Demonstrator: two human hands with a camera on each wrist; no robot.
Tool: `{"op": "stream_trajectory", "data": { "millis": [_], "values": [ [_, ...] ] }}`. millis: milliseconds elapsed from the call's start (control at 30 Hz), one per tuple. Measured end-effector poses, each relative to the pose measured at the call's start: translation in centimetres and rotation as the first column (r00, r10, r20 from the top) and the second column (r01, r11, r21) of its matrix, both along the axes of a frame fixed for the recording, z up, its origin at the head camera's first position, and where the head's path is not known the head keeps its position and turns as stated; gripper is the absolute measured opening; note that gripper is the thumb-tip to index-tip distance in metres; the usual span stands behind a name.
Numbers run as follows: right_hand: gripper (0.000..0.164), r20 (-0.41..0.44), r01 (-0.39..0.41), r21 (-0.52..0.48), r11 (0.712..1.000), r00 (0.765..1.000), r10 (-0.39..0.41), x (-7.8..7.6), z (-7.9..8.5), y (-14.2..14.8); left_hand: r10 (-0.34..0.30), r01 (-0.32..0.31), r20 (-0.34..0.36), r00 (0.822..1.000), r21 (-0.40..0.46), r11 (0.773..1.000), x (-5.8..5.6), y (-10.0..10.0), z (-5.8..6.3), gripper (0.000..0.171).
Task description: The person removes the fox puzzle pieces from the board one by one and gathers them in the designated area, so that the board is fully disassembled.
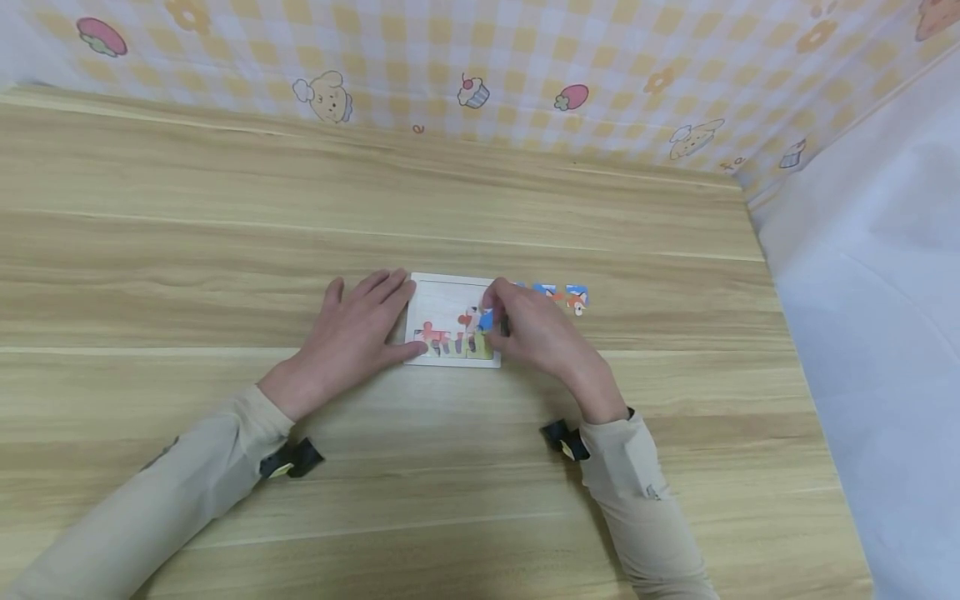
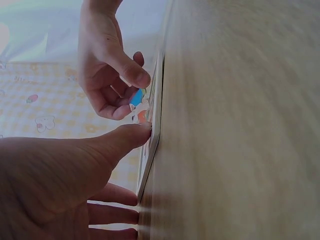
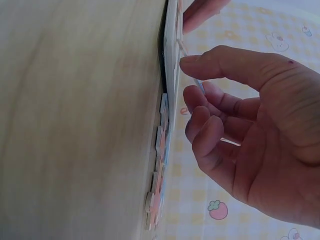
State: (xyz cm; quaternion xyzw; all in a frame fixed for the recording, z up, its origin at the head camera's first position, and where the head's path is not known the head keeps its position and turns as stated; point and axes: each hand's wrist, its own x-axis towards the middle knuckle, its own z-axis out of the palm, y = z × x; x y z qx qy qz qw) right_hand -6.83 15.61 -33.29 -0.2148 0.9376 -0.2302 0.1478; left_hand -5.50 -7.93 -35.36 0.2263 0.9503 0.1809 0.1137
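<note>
A small white-framed jigsaw board point(image 1: 453, 363) lies on the table, with several picture pieces fitted along its near side. My left hand point(image 1: 352, 329) rests at the board's left, its thumb on the near left corner and the other fingers along the left edge. Over the board's right side, my right hand point(image 1: 543, 329) pinches a blue-topped puzzle piece point(image 2: 137, 97) between thumb and fingers. That piece is tilted, its lower edge close to the board in the left wrist view. Whether it touches the other pieces I cannot tell.
Loose puzzle pieces point(image 1: 577, 298) lie in a row on the wooden table point(image 1: 420, 483), right of the board and partly behind the right hand. A yellow checked cloth point(image 1: 405, 50) hangs along the far edge, and a white sheet point(image 1: 870, 275) borders the right side.
</note>
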Motion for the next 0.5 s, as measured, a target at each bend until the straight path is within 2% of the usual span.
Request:
{"op": "stream_trajectory", "data": {
  "millis": [167,500],
  "values": [
    [0.028,-0.001,0.014,0.002,1.0,1.0,-0.014,0.0,0.2,0.3,0.002,-0.002,0.003,1.0,-0.001,1.0,0.0,0.0,0.0,0.078],
    [0.03,-0.037,0.05,-0.071,0.996,0.998,-0.053,-0.4,0.7,2.4,0.003,-0.003,-0.001,1.0,-0.003,1.0,0.0,0.0,0.0,0.078]
  ]
}}
